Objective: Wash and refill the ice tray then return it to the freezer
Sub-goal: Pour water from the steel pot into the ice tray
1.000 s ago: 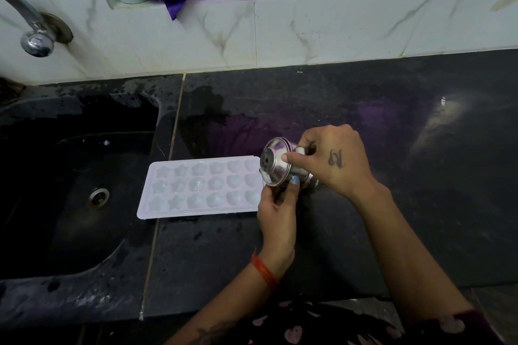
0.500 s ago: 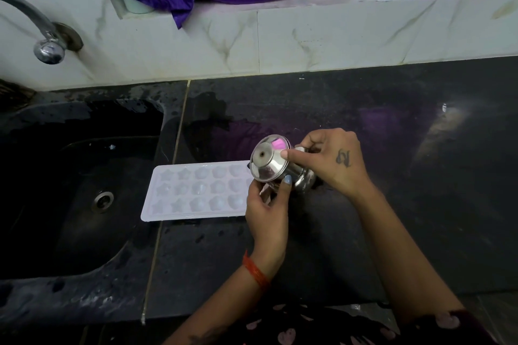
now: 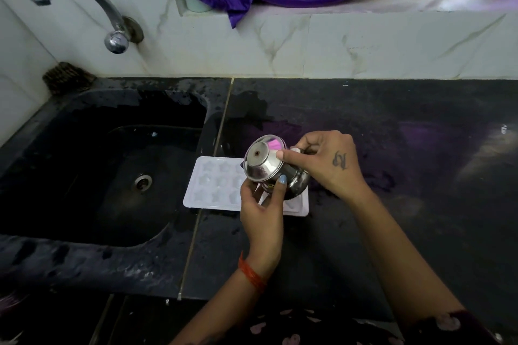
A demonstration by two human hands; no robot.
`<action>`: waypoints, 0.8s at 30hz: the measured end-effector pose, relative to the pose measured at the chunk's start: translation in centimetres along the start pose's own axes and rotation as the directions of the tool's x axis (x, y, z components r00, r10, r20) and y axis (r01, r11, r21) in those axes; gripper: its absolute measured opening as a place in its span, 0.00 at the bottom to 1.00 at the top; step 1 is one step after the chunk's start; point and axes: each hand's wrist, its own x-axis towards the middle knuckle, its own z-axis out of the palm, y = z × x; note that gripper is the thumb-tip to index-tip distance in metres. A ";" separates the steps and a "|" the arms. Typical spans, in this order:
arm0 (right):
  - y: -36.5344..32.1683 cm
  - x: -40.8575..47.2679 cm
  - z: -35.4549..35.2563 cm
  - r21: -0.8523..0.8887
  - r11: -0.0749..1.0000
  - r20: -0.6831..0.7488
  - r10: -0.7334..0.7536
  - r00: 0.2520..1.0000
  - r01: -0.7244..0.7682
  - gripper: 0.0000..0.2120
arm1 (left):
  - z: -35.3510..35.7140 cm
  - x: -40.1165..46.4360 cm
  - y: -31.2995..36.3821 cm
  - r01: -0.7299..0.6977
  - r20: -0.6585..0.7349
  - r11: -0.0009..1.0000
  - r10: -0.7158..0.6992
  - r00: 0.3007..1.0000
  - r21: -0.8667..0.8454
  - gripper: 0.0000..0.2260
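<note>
From your head camera, you hold a shiny steel pot [image 3: 276, 172] tipped on its side over the white ice tray [image 3: 215, 183]. Your left hand [image 3: 262, 211] curls around the pot from below. Your right hand [image 3: 326, 164] pinches it from the top. The tray lies flat on the dark wet counter [image 3: 392, 148], right next to the black sink [image 3: 112, 165].

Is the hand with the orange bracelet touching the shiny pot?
Touching. The head view shows the left hand gripping the tilted steel pot from below, its thumb pressed on the pot's side.
</note>
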 end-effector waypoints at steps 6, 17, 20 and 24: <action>-1.8 0.6 2.9 -0.064 0.998 0.085 -0.024 0.996 0.030 0.13 | -2.5 0.9 0.2 0.000 -0.073 1.000 0.001 0.997 0.015 0.18; -5.2 0.9 6.0 -0.291 0.934 0.224 -0.146 0.964 0.209 0.13 | -4.7 2.0 -0.4 0.084 -0.111 0.990 -0.097 0.989 -0.115 0.28; -5.7 0.9 6.5 -0.339 0.910 0.249 -0.157 0.956 0.238 0.14 | -4.9 2.0 -0.5 0.109 -0.109 0.985 -0.124 0.986 -0.133 0.29; -6.2 0.8 7.0 -0.378 0.885 0.281 -0.169 0.945 0.271 0.15 | -5.1 2.1 -0.5 0.146 -0.092 0.975 -0.163 0.982 -0.169 0.29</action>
